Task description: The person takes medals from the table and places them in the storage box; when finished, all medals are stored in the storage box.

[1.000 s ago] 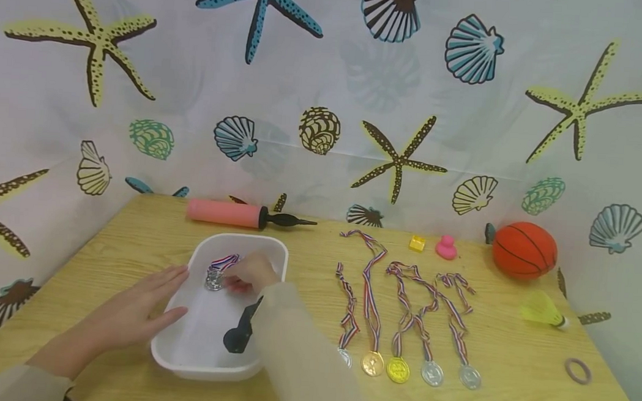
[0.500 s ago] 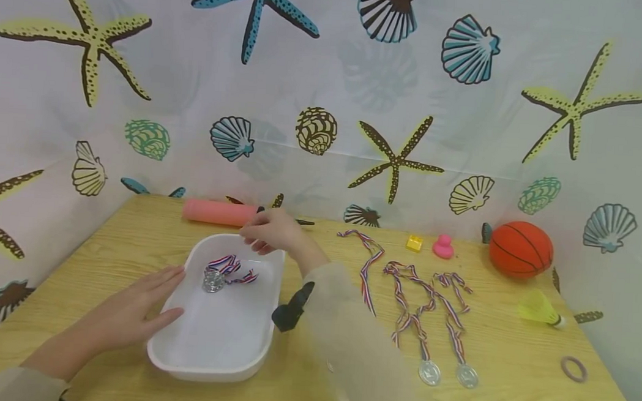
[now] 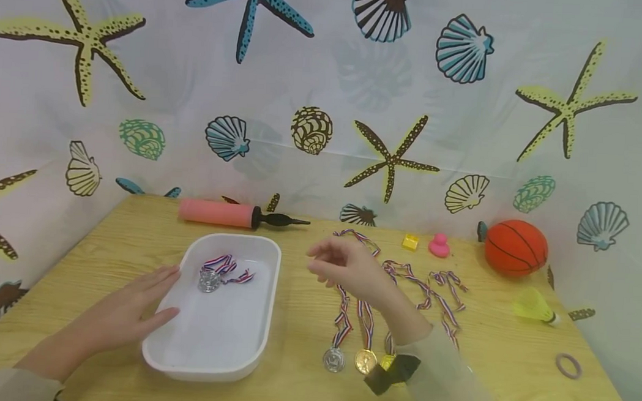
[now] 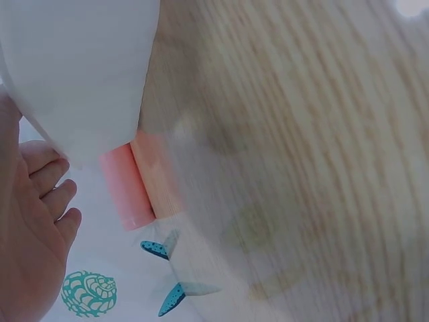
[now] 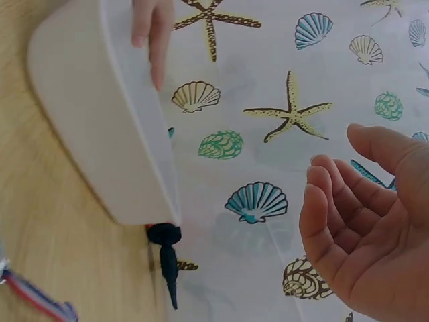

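One medal [image 3: 211,278] lies in the white tub [image 3: 179,354]; the row of medals [image 3: 364,360] waits on the table. Right hand [image 3: 344,268] hovers above them, loose and empty; left hand [image 3: 121,313] presses the tub flat-fingered.

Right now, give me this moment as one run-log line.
left hand: open, on white tray | right hand: open, empty, over medal row | silver medal: in tray

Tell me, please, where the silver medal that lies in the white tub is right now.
In the head view, the silver medal lies in the far left part of the white tub, near the left hand's fingertips.
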A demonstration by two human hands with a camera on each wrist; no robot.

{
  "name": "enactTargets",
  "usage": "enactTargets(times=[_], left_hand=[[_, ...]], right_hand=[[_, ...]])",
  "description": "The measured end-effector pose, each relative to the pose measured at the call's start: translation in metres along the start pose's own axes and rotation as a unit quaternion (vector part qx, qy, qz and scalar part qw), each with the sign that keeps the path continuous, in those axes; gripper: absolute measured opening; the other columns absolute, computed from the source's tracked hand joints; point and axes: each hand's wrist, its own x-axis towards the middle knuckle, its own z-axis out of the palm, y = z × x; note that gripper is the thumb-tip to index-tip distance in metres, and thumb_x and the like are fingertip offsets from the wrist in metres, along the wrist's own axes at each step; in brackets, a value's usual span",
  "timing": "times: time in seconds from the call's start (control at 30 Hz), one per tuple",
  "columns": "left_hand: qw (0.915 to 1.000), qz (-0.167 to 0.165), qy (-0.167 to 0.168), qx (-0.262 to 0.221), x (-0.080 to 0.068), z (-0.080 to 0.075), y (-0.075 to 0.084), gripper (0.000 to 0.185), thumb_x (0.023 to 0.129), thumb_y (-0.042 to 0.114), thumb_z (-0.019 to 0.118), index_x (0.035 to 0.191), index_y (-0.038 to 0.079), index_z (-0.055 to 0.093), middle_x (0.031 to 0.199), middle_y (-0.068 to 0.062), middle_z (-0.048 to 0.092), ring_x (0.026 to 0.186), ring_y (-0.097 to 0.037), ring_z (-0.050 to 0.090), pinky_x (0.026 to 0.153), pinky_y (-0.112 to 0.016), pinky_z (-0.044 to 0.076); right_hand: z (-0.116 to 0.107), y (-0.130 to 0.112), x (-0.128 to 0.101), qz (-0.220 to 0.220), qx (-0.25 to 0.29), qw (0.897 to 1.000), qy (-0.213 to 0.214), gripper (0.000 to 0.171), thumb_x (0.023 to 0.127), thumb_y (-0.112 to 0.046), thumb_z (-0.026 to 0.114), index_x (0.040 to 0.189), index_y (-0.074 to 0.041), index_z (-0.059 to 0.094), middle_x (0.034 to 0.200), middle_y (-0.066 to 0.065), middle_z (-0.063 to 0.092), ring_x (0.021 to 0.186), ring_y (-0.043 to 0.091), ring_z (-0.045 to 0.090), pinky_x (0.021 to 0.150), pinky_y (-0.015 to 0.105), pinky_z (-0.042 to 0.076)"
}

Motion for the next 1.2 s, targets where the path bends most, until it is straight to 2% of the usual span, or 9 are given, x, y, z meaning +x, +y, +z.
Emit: enactTargets(times=[0.27, 0.5, 0.7, 0.87, 1.07, 1.13, 1.2], left_hand=[[1.0, -0.005, 0.0, -0.001, -0.002, -0.001, 0.001, 0.066, 0.091, 0.041, 0.054, 0.136, -0.005, 0.039, 0.141, -0.023, 0.035, 0.128, -0.042, 0.03, 0.1, -0.056, 0.028], [0.9999, -0.008, -0.007, -0.006, -0.002, -0.001, -0.001, 0.067, 0.092, 0.041, 0.052, 0.137, -0.006, 0.037, 0.142, -0.023, 0.033, 0.128, -0.043, 0.028, 0.102, -0.056, 0.024], [0.9998, -0.012, -0.013, -0.012, 0.0, -0.002, 0.001, 0.068, 0.092, 0.044, 0.051, 0.138, -0.005, 0.036, 0.143, -0.022, 0.032, 0.129, -0.042, 0.027, 0.103, -0.055, 0.023], [0.9998, -0.013, -0.014, -0.01, 0.001, -0.002, 0.002, 0.068, 0.092, 0.044, 0.051, 0.138, -0.005, 0.036, 0.142, -0.023, 0.032, 0.129, -0.042, 0.027, 0.102, -0.056, 0.024], [1.0, -0.004, -0.008, -0.004, 0.001, -0.002, 0.002, 0.067, 0.092, 0.041, 0.052, 0.137, -0.005, 0.036, 0.141, -0.024, 0.033, 0.129, -0.042, 0.028, 0.101, -0.057, 0.026], [1.0, -0.002, -0.007, -0.002, 0.001, -0.002, 0.001, 0.067, 0.092, 0.041, 0.053, 0.137, -0.005, 0.037, 0.141, -0.024, 0.033, 0.128, -0.042, 0.028, 0.102, -0.056, 0.026], [1.0, -0.002, -0.009, -0.001, 0.001, -0.001, 0.0, 0.067, 0.092, 0.041, 0.052, 0.138, -0.005, 0.036, 0.141, -0.024, 0.033, 0.128, -0.042, 0.028, 0.102, -0.055, 0.025]], right_hand=[[-0.004, 0.047, -0.053, 0.02, -0.086, 0.996, -0.023, 0.022, 0.087, -0.019, 0.064, 0.101, -0.003, 0.062, 0.084, -0.001, 0.06, 0.073, 0.014, 0.056, 0.062, 0.028, 0.05], [0.011, 0.079, -0.076, 0.032, -0.151, 0.987, -0.044, 0.018, 0.084, -0.022, 0.068, 0.093, -0.006, 0.065, 0.077, -0.008, 0.058, 0.064, 0.007, 0.053, 0.056, 0.023, 0.048], [0.023, 0.09, -0.079, 0.033, -0.229, 0.972, -0.046, 0.021, 0.08, -0.029, 0.071, 0.085, -0.009, 0.064, 0.074, -0.01, 0.057, 0.065, 0.005, 0.053, 0.058, 0.021, 0.047], [0.03, 0.091, -0.075, 0.047, -0.313, 0.947, -0.049, 0.031, 0.074, -0.038, 0.074, 0.082, -0.009, 0.064, 0.073, -0.009, 0.058, 0.065, 0.005, 0.051, 0.061, 0.022, 0.047], [0.035, 0.093, -0.071, 0.028, -0.382, 0.922, -0.054, 0.033, 0.072, -0.038, 0.075, 0.077, -0.009, 0.061, 0.066, -0.008, 0.055, 0.057, 0.005, 0.048, 0.052, 0.021, 0.044], [0.036, 0.094, -0.069, 0.03, -0.388, 0.919, -0.058, 0.032, 0.072, -0.037, 0.075, 0.075, -0.01, 0.059, 0.064, -0.01, 0.051, 0.055, 0.004, 0.044, 0.049, 0.02, 0.041], [0.036, 0.094, -0.067, 0.04, -0.38, 0.922, -0.065, 0.031, 0.072, -0.036, 0.075, 0.076, -0.01, 0.059, 0.064, -0.01, 0.05, 0.055, 0.004, 0.043, 0.048, 0.02, 0.04]])
